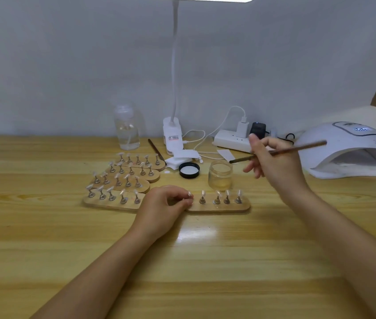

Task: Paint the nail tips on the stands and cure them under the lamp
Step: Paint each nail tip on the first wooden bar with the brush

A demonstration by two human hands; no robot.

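Observation:
A wooden stand (221, 207) with several nail tips on small metal holders lies in the middle of the table. My left hand (166, 204) pinches the leftmost holder on that stand, fingers curled. My right hand (272, 161) is raised above the table to the right and grips a thin brown brush (297, 149), its tip pointing left, above an open yellowish jar (220, 176). Several more stands with nail tips (118, 199) sit stacked in a fan to the left. The white curing lamp (352, 150) stands at the far right, its display lit.
The jar's black lid (189, 170) lies beside it. Behind are a clear liquid bottle (127, 127), a white clip desk lamp (173, 137), a power strip (233, 139) with plugs and cables, a second brush (156, 149), and white wipes (174, 161).

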